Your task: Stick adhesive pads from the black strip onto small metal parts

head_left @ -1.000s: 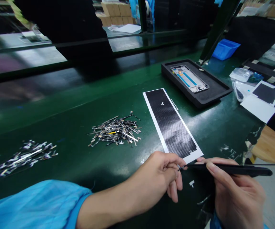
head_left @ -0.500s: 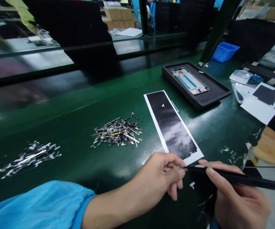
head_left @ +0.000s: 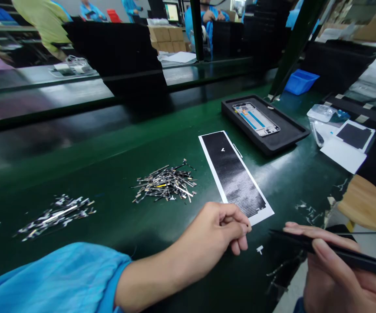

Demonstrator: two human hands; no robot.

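My left hand (head_left: 223, 228) is closed in a pinch at the near end of a white-bordered sheet of thin black strips (head_left: 235, 174). What its fingertips hold is too small to make out. My right hand (head_left: 344, 269) grips black tweezers (head_left: 334, 248), their tips pointing left, apart from my left hand. A small white T-shaped scrap (head_left: 259, 250) lies on the bench between the hands. Left of the sheet is a heap of thin flex cables (head_left: 165, 182), and farther left a second heap of similar strips (head_left: 57, 215).
A black foam tray (head_left: 292, 130) holds a phone frame (head_left: 256, 119). Behind it sits a blue bin (head_left: 301, 81). Plastic bags and white sheets (head_left: 344, 154) lie at the right, above a round wooden stool (head_left: 367, 203). Co-workers stand beyond a black partition (head_left: 116, 56).
My right hand and the tweezers have drawn away to the right from my left fingertips, where the tips were touching. My left hand stays pinched. The view has tilted up slightly.
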